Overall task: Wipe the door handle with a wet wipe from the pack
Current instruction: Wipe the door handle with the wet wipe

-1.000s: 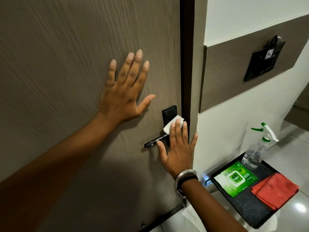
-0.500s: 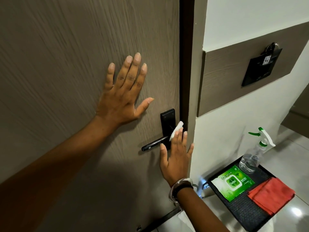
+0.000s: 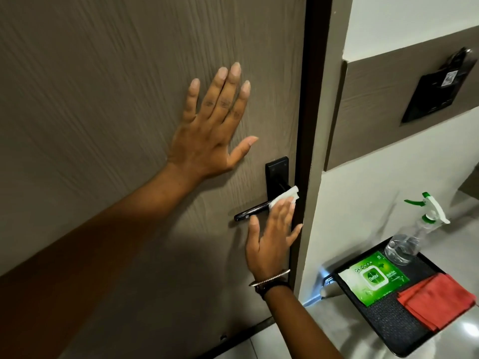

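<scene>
Brown door (image 3: 103, 99), right hand (image 3: 269, 244) with wet wipe (image 3: 283, 199) on black handle (image 3: 250, 212)

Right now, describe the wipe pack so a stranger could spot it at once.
Right of the brown door, a black tray sits low by the white wall. The wipe pack lies flat at its left end, beside a clear spray bottle and a folded red cloth. Alone there, it is green with a white-rimmed lid.

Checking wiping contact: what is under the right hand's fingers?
A white wet wipe lies under the straight fingers of the right hand, against the black door handle. The handle's end beneath them is hidden.
</scene>
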